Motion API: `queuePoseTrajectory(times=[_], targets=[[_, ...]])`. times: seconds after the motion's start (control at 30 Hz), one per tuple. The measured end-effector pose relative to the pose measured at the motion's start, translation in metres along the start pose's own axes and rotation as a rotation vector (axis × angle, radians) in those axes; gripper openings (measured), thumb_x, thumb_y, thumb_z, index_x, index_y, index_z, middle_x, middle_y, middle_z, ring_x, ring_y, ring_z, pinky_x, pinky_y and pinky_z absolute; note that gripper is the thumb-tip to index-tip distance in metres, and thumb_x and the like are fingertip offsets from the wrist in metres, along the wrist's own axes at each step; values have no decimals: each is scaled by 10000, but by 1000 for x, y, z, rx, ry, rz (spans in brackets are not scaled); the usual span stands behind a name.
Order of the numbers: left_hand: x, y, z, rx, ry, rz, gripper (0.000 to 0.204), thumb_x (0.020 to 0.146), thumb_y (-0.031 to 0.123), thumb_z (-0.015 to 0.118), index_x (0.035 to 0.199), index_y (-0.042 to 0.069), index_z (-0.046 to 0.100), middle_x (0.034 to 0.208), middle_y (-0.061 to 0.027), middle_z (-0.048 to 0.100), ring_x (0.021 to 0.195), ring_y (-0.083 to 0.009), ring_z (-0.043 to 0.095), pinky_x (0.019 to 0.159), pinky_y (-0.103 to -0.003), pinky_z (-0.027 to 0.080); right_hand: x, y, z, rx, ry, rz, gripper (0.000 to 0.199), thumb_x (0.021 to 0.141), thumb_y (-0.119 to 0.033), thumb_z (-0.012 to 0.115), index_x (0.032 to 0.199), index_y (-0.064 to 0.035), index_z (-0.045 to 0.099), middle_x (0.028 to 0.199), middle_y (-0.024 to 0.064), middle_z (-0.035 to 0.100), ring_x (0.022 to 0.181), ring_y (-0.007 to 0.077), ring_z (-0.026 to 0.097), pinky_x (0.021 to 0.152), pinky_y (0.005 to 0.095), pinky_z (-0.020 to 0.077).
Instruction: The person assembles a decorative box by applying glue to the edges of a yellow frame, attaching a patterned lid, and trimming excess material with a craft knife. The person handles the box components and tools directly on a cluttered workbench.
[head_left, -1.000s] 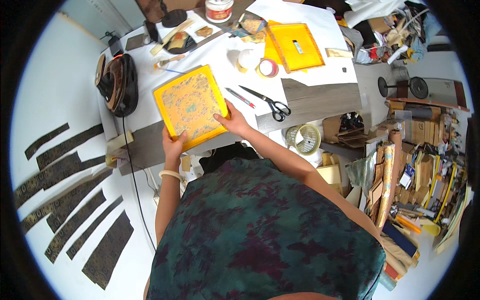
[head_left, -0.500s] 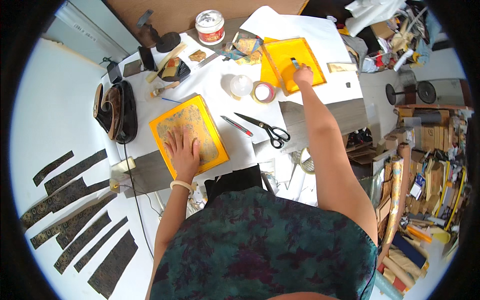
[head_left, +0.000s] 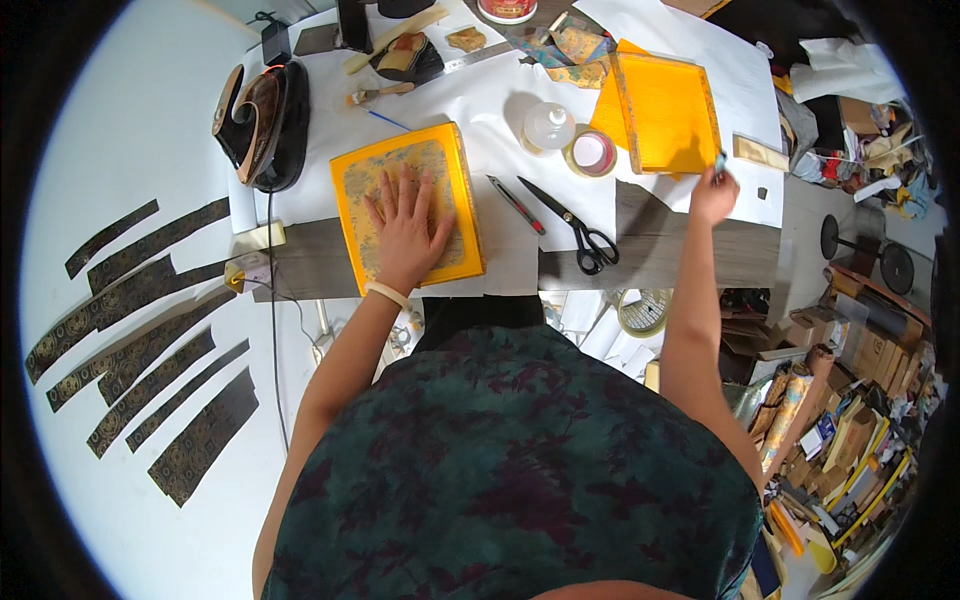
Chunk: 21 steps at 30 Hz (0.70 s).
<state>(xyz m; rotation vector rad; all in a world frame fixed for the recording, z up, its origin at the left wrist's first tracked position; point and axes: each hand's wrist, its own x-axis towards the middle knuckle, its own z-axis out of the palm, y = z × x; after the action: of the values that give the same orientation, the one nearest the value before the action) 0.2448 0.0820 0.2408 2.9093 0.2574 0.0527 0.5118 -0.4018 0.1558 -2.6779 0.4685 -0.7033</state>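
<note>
My left hand (head_left: 408, 238) lies flat, fingers spread, on a yellow box (head_left: 462, 200) whose patterned grey-and-gold top panel (head_left: 380, 165) shows around the fingers. My right hand (head_left: 714, 196) is closed around a small tool with a blue-grey end (head_left: 721, 161); the rest of it is hidden in the fingers. That hand hovers by the near right corner of a shallow yellow tray (head_left: 712, 110) with patterned rim edges. A red-and-grey utility knife (head_left: 516, 205) and black scissors (head_left: 575, 222) lie between my hands.
Behind the knife stand a clear bottle (head_left: 549, 127) and a tape roll (head_left: 591, 154). A dark iron (head_left: 262, 125) stands at the left, its cord hanging down. A brush (head_left: 380, 93) lies beyond the yellow box. A wooden strip (head_left: 760, 152) lies right of the tray.
My right hand has moved from inside the yellow tray to beyond its near right corner, still holding the small tool. My left hand stays on the box. The whole view has shifted.
</note>
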Motion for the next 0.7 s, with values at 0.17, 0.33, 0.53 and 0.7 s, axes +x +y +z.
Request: queuePoseTrajectory(times=[0.17, 0.33, 0.53, 0.7], targets=[[6, 5, 17, 30, 4, 52, 726, 1002, 515, 500, 1619, 166, 343, 1712, -154, 205, 1582, -436, 84, 1198, -697, -27, -59, 77, -33, -309, -144, 360, 376, 891, -402, 764, 1067, -70, 739, 1069, 127, 699, 908, 341, 712, 806, 483, 593], [5, 5, 16, 85, 15, 70, 730, 1006, 511, 496, 1623, 157, 332, 1712, -152, 205, 1581, -435, 89, 1193, -708, -6, -73, 54, -20, -281, 84, 157, 325, 872, -341, 762, 1034, -59, 744, 1080, 145, 702, 1083, 351, 635, 892, 495, 544], [3, 1, 14, 27, 11, 53, 709, 1018, 470, 506, 1617, 133, 332, 1697, -180, 230, 1569, -453, 121, 1214, -680, 29, -55, -87, 22, 163, -237, -318, 299, 897, -293, 713, 1024, -24, 728, 1048, 190, 721, 1052, 374, 649, 955, 460, 515], [-6, -7, 8, -251, 147, -36, 633, 993, 304, 601, 1532, 34, 409, 1621, -264, 324, 1528, -473, 229, 1234, -627, 116, -41, -94, 66, -34, -499, -256, 268, 893, -302, 708, 974, -46, 708, 1017, 169, 735, 974, 378, 695, 882, 479, 551]])
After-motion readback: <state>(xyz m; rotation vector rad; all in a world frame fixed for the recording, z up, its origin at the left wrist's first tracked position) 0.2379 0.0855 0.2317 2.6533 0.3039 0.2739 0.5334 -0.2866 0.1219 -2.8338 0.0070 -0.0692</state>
